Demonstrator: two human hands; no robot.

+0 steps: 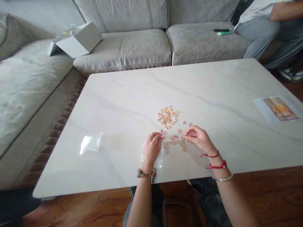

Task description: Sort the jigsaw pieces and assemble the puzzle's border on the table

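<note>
The left hand (151, 146) curls at the partial puzzle's (174, 143) nine o'clock, the right hand (198, 138) at two; I cannot tell whether either grips anything.

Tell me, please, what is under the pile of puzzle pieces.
The pile lies on the table, which shows around it. Whatever its upper pieces cover cannot be seen.

The left hand (151, 147) curls, back upward, while the right hand (199, 137) extends, fingers (193, 129) bent.
</note>
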